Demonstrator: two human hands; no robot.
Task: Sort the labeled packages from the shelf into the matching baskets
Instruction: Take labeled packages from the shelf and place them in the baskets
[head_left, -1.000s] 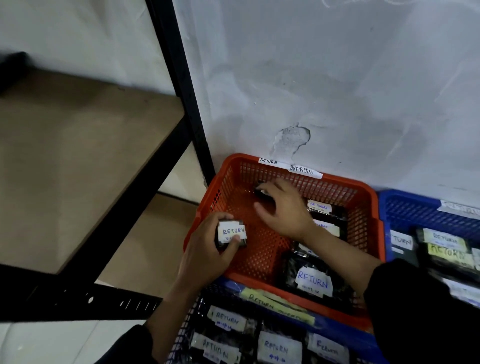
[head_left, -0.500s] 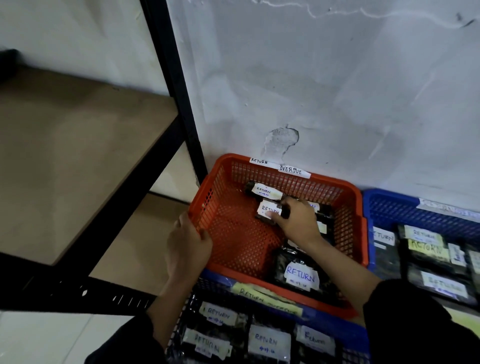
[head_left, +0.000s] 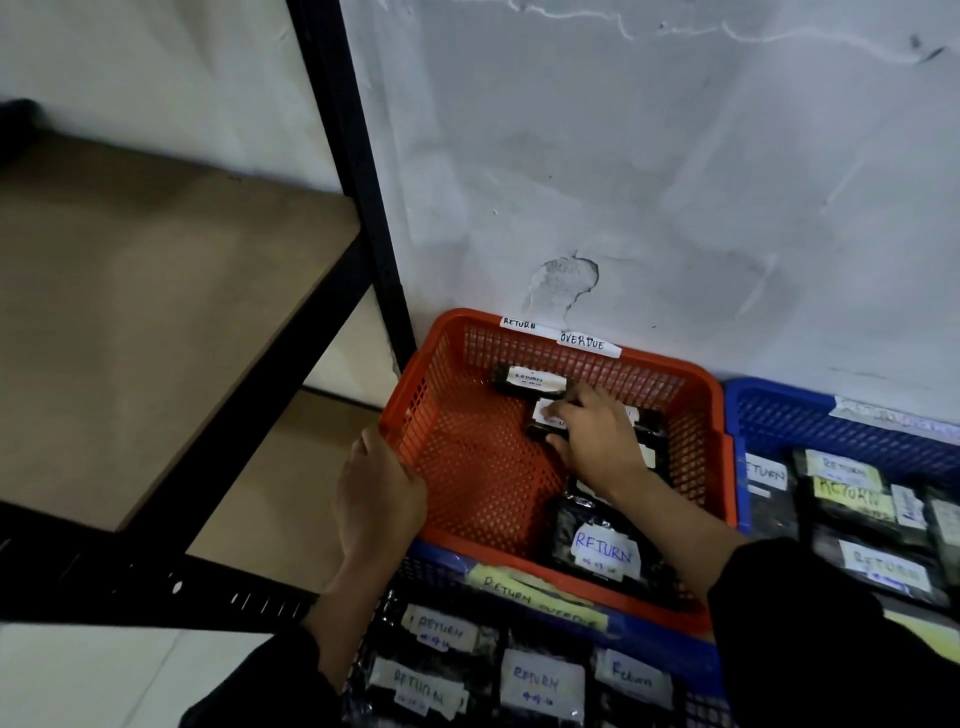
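R hand (head_left: 597, 441) in orange basket (head_left: 719, 415), fingers curled on small pkg (head_left: 545, 415); L hand (head_left: 376, 486) grips basket's L rim; other pkg (head_left: 530, 379) just behind.

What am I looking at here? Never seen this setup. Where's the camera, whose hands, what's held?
There is no robot: a person sorts labeled packages by hand, and the single camera sits on their head, looking down at the hands.

The left hand grips the left rim of the orange basket, which carries tags reading RETURN and OVERDUE. The right hand reaches into that basket and rests on a small dark package with a white label; whether it grips or only touches it is hard to tell. Another RETURN package lies behind it and a larger one lies at the near side.

A blue basket with more RETURN packages stands to the right, another sits in front, and a black-framed shelf is at left.
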